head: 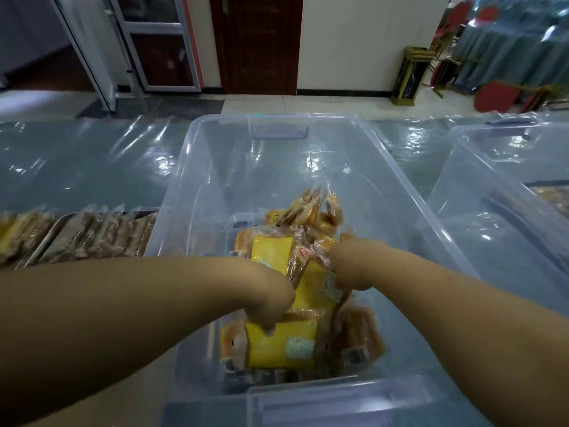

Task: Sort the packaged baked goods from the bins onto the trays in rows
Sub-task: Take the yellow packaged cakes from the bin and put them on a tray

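Sorting looks partly done: the tray (50, 238) at the left of the desk (77, 167) already carries rows of brown packs (101, 232). A heap of packaged baked goods (311, 217) is left in the near clear bin (215, 167), and a second bin (492, 192) at the right seems to hold more. Both hands are down in the near bin. The left hand (268, 306) grips a yellow pack (277, 346) with curled fingers. The right hand (348, 266) is among the wrappers, fingers hidden, so I cannot tell its hold
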A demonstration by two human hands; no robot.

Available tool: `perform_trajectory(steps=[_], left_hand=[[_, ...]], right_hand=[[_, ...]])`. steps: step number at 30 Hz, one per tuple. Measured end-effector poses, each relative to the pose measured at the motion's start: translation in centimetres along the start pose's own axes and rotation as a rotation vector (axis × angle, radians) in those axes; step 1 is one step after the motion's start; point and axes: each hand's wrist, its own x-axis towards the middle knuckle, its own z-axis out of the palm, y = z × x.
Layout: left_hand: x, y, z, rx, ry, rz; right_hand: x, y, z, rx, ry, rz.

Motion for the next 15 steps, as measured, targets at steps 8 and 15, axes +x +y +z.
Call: perform_trajectory(steps=[8,15], left_hand=[[-1.4,-6.3,-2.3,0.026,0.164,-0.243],[2.0,-7.6,-1.5,0.122,0.084,-0.223]], right_hand=[[-0.4,1.4,-1.9,0.195,0.123,0.144],[-0.4,1.4,-1.6,0.233,0.146,0.177]])
